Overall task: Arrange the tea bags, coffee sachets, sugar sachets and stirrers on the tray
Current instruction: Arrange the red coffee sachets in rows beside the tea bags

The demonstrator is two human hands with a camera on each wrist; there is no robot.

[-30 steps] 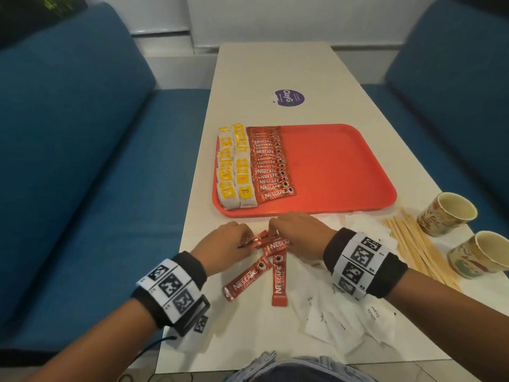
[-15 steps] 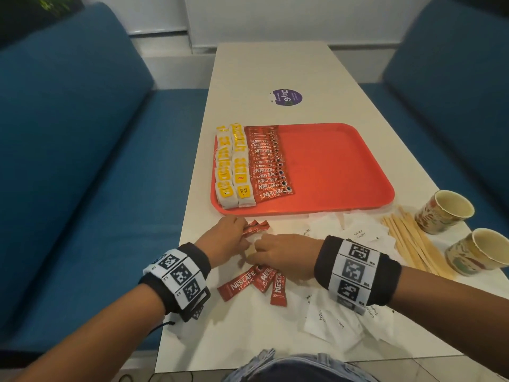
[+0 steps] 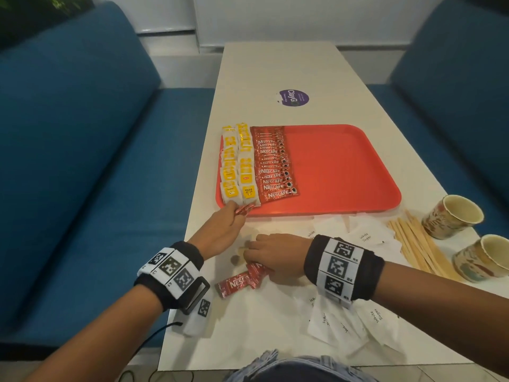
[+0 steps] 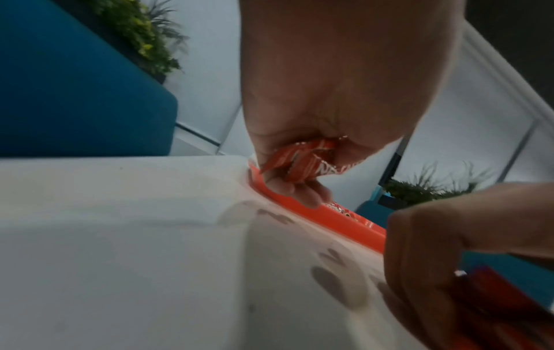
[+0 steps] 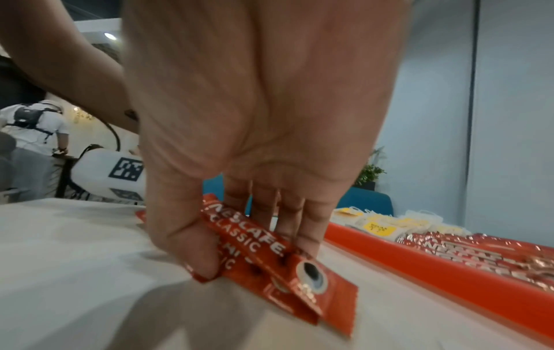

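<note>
An orange tray [image 3: 344,172] carries two columns of yellow tea bags [image 3: 238,166] at its left and a row of red coffee sachets [image 3: 274,166] beside them. My left hand [image 3: 234,216] grips a small bundle of red coffee sachets [image 4: 302,163] at the tray's near left corner. My right hand [image 3: 256,260] pinches other red coffee sachets [image 5: 270,258] against the white table, between thumb and fingers. White sugar sachets [image 3: 363,235] lie loose near the front edge. Wooden stirrers [image 3: 418,244] lie in a pile to the right.
Two paper cups [image 3: 451,216] [image 3: 484,257] stand at the right edge past the stirrers. A purple sticker [image 3: 293,97] sits on the table beyond the tray. Blue sofas [image 3: 82,161] flank the table. A person in a white shirt [image 5: 36,127] stands far off.
My left hand has carried its sachets forward from the table pile to the tray's near left corner. My right hand drew back and gathered the remaining coffee sachets into a pinch.
</note>
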